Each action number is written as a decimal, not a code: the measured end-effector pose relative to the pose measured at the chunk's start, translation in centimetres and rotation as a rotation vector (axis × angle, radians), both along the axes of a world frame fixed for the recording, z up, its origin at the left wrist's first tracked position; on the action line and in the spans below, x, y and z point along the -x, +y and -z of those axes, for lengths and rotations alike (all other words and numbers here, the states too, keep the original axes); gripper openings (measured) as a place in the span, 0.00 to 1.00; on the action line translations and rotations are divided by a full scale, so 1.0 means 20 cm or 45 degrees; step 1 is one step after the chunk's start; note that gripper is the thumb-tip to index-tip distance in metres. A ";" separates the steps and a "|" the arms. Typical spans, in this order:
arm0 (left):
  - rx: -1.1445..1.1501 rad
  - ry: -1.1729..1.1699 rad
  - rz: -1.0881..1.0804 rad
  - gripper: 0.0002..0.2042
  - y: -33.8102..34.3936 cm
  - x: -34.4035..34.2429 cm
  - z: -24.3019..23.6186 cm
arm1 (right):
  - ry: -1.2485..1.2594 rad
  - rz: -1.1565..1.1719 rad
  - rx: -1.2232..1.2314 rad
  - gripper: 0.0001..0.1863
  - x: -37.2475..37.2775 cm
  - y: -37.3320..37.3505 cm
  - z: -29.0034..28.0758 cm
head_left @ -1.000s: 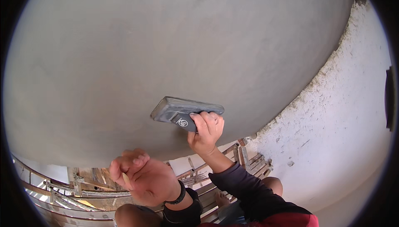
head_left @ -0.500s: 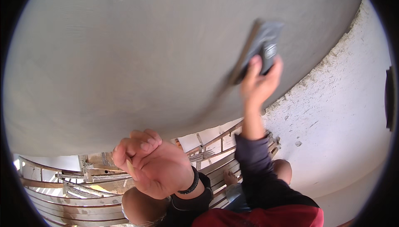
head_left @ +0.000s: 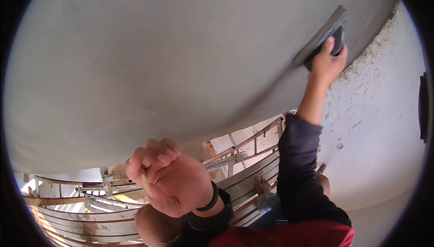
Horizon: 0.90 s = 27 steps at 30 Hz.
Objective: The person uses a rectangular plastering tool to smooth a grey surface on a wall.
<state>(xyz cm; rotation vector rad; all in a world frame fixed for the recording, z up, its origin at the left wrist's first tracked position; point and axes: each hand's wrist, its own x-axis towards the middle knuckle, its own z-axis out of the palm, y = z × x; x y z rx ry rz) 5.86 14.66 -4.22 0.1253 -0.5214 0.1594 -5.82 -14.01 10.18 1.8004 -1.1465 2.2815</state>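
Observation:
Grey plaster (head_left: 149,61) covers the broad curved surface in front of me. At the upper right, my right hand (head_left: 329,64) grips the handle of a dark plastering float (head_left: 320,37). The float is tilted, with one long edge at the wet plaster, near the plaster's ragged right border. My left hand (head_left: 165,179) is raised palm up below the plaster's lower edge, fingers loosely curled and thumb apart. Its palm is bare, and a long thumbnail shows. A dark band circles the left wrist.
A rough white wall (head_left: 370,125) rises on the right. Below me are scaffold planks (head_left: 86,223) with gaps between them, and a bare foot (head_left: 263,185) rests there. Ladder-like scaffold rails (head_left: 255,141) run under the plaster's edge. A dark object (head_left: 424,107) sits at the far right rim.
My right hand has swept the float up and to the right across the plaster, toward its ragged border. The left hand has barely moved. The view has shifted slightly.

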 end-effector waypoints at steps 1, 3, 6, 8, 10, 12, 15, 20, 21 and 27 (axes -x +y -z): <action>0.004 0.014 0.018 0.24 -0.02 0.01 0.01 | -0.178 -0.201 0.045 0.22 0.08 -0.11 -0.12; -0.001 -0.005 0.008 0.24 -0.03 -0.01 0.02 | -0.103 -0.177 -0.034 0.22 0.06 -0.04 -0.14; -0.051 -0.026 0.017 0.24 -0.07 -0.02 0.03 | 0.181 -0.092 0.083 0.26 -0.17 0.27 0.49; -0.061 -0.023 0.093 0.24 -0.12 0.04 0.02 | 0.349 -0.247 0.076 0.26 -0.28 0.55 1.14; -0.064 -0.029 0.143 0.24 -0.15 0.09 0.01 | 0.759 -0.321 -0.144 0.24 -0.18 0.58 1.62; -0.087 -0.066 0.176 0.25 -0.16 0.12 0.02 | 0.641 -0.280 -0.121 0.24 -0.16 0.54 1.72; -0.248 -0.173 0.105 0.25 -0.18 0.11 0.07 | 0.253 -0.100 0.040 0.24 -0.12 0.21 1.45; -0.280 -0.157 0.112 0.25 -0.21 0.09 0.13 | -0.171 -0.042 -0.242 0.30 0.23 -0.30 0.72; -0.295 -0.169 0.094 0.25 -0.20 0.08 0.13 | -0.342 -0.201 -0.385 0.31 0.26 -0.35 0.64; -0.282 -0.179 0.128 0.26 -0.26 0.15 0.12 | -0.003 -0.262 -0.264 0.31 -0.13 0.29 1.43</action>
